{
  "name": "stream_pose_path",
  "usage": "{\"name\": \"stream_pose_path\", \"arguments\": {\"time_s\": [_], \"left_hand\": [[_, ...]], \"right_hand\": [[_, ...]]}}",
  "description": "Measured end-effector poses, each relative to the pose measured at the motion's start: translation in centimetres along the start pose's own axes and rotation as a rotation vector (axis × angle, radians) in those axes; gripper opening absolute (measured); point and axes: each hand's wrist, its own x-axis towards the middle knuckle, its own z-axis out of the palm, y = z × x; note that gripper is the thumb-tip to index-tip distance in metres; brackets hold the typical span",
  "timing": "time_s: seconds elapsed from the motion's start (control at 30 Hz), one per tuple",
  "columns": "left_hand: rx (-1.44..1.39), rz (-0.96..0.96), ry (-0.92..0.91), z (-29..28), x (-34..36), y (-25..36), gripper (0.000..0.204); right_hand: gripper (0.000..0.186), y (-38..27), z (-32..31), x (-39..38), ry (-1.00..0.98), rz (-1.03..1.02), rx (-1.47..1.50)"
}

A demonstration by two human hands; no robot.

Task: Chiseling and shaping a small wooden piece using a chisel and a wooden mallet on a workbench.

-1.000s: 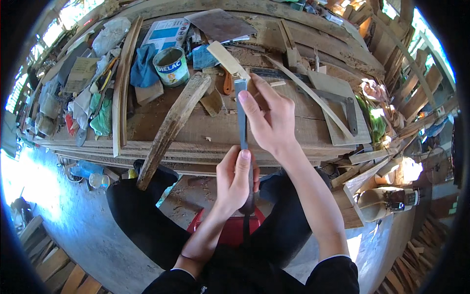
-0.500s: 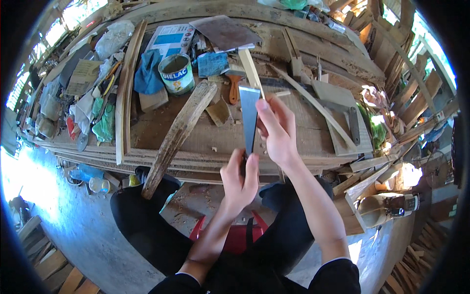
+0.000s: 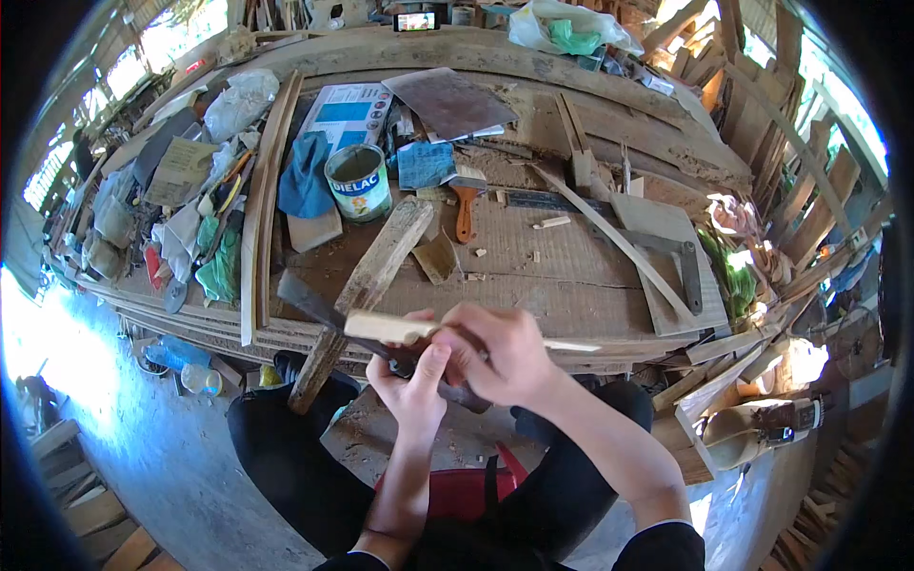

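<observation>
In front of my lap, close to the near edge of the workbench, my two hands are together. My left hand (image 3: 411, 385) is closed around the dark handle of a chisel (image 3: 309, 302), whose flat blade points out to the left. A pale wood strip (image 3: 386, 327) lies across and just above the chisel. Wrapped over that strip is my right hand (image 3: 500, 357), and a pale end shows beyond it on the right. The fingers hide the middle of the strip and part of the chisel handle. Behind the blade leans a rough wooden plank (image 3: 381, 257), sloping off the bench edge.
On the workbench (image 3: 562, 276) stand a tin can (image 3: 359, 183), a blue cloth (image 3: 307, 176) and an orange-handled brush (image 3: 465, 207). Wood chips lie about. At the right are a metal square (image 3: 689, 271) and a flat board (image 3: 666, 224); bags and rags crowd the left.
The chisel has swung from upright to pointing left, and the wood strip is now laid across it. Both hands have come together and lower. The view has tilted up a little.
</observation>
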Motion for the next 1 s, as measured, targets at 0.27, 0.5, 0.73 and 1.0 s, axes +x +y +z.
{"name": "stream_pose_path", "arguments": {"time_s": [0.27, 0.5, 0.73, 1.0], "left_hand": [[0.051, 0.158, -0.159, -2.2, 1.1, -0.1, 0.011], [0.153, 0.149, -0.22, -2.7, 1.1, 0.3, 0.008], [0.09, 0.199, 0.005, -2.0, 1.1, -0.4, 0.013], [0.21, 0.228, -0.125, -2.9, 1.4, -1.2, 0.014]], "right_hand": [[0.02, -0.5, 0.6, 0.5, -0.078, 0.041, 0.263], [0.021, -0.2, 0.3, 0.2, -0.146, 0.154, 0.392], [0.022, -0.5, 0.3, 0.1, -0.145, 0.243, 0.241], [0.024, -0.3, 0.2, 0.3, -0.128, 0.278, 0.325]]}}
